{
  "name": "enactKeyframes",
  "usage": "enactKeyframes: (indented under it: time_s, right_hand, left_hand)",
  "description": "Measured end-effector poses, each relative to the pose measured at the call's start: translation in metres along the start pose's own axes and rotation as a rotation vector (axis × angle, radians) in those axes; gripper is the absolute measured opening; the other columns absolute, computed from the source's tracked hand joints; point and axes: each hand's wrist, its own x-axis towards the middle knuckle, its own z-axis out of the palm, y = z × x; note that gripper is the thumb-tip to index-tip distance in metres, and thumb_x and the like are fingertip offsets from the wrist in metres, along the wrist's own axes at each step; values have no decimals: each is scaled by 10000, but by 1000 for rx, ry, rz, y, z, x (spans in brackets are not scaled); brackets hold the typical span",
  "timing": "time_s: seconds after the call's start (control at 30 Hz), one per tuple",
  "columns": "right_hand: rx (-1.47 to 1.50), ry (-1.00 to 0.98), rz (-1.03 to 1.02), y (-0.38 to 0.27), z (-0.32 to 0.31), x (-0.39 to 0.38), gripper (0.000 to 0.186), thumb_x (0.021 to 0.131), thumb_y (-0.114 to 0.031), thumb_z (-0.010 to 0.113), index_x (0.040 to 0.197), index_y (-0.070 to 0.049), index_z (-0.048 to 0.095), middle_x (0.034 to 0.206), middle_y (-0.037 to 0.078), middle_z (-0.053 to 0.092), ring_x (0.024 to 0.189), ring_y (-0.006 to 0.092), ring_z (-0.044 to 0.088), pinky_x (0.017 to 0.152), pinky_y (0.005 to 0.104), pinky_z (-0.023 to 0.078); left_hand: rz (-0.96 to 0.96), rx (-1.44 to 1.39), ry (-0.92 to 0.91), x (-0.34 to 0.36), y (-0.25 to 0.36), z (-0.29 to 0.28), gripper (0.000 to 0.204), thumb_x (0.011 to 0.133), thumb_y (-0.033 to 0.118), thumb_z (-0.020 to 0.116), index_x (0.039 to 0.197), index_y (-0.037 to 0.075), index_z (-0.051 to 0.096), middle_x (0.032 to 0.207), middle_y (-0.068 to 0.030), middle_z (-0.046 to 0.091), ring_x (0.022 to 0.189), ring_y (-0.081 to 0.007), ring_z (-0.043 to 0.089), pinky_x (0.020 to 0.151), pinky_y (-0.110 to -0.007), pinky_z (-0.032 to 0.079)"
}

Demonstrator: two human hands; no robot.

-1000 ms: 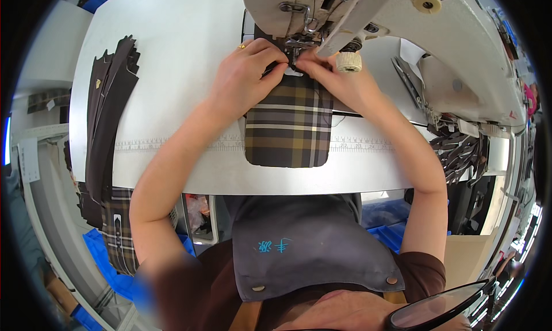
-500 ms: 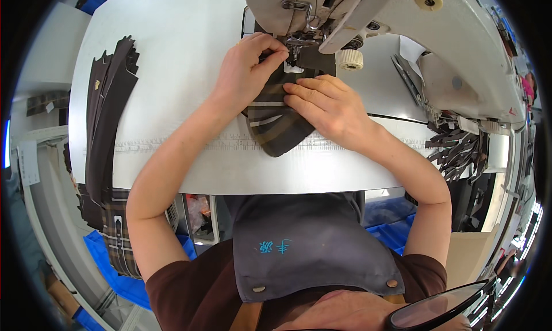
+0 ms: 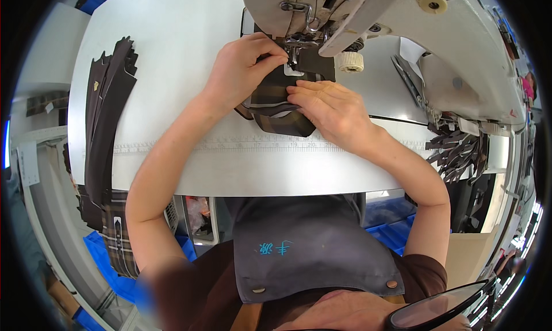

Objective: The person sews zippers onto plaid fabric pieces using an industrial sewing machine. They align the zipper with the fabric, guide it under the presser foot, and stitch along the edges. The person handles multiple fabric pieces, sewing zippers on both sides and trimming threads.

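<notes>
A brown-and-black plaid fabric piece [image 3: 270, 95] lies under the needle and presser foot [image 3: 293, 56] of a sewing machine [image 3: 397, 26]. Just left of the foot, my left hand [image 3: 244, 66] is closed in a pinch at the fabric's edge; the fingertips partly hide what they grip. On the right part of the fabric my right hand [image 3: 333, 109] rests with its fingers stretched out flat and close together, its thumb out of sight. A fold runs across the fabric beside these fingers, and its near end hangs toward the ruler printed on the table [image 3: 230, 170].
Dark fabric strips [image 3: 109, 112] are stacked at the left, above plaid pieces [image 3: 123, 239] hanging over the table's edge. Scissors-like metal tools [image 3: 408, 81] lie right of the machine bed, with a bundle of dark scraps [image 3: 460, 150] nearer me. Blue bins [image 3: 394, 233] stand below.
The fabric's near end has drawn away from me toward the machine and buckled into a fold. My right hand has shifted slightly right and nearer me; the left hand keeps its pinch.
</notes>
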Motion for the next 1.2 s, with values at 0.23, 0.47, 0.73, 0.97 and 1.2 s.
enactKeyframes:
  time_s: [0.23, 0.47, 0.73, 0.97, 1.2]
  right_hand:
    - [46, -6, 41, 0, -1, 1, 191, 720, -45, 654, 904, -2, 626, 932, 125, 678, 866, 249, 666, 704, 336, 538]
    - [37, -32, 36, 0, -4, 2, 191, 721, -47, 654, 904, -1, 629, 938, 128, 679, 872, 249, 665, 717, 337, 537]
    - [35, -27, 51, 0, -2, 1, 193, 723, -43, 650, 910, 1, 630, 947, 129, 680, 893, 245, 663, 732, 338, 535]
    - [35, -37, 50, 0, -1, 0, 196, 725, -50, 654, 914, -6, 633, 958, 121, 680, 909, 244, 661, 736, 339, 533]
    - [49, -46, 72, 1, -3, 2, 188, 733, -57, 655, 916, -14, 636, 976, 118, 678, 921, 242, 656, 745, 333, 529]
  left_hand:
    - [-45, 15, 5, 2, 3, 0, 129, 803, 131, 632, 840, 16, 677, 811, -76, 640, 691, -225, 609, 633, -307, 468]
    - [-21, 7, -23, 2, 1, -1, 119, 798, 108, 636, 849, 10, 681, 830, -77, 643, 721, -218, 613, 661, -301, 475]
    - [3, 7, -6, 1, -1, 2, 117, 805, 104, 627, 839, 6, 680, 839, -74, 634, 757, -225, 613, 682, -308, 475]
    - [13, 31, 19, 0, -6, 4, 118, 809, 111, 623, 837, 11, 679, 844, -68, 634, 763, -229, 610, 685, -312, 473]
    - [-40, -4, 12, 1, -4, 4, 120, 816, 116, 625, 841, 10, 673, 850, -66, 635, 773, -227, 614, 686, -308, 472]
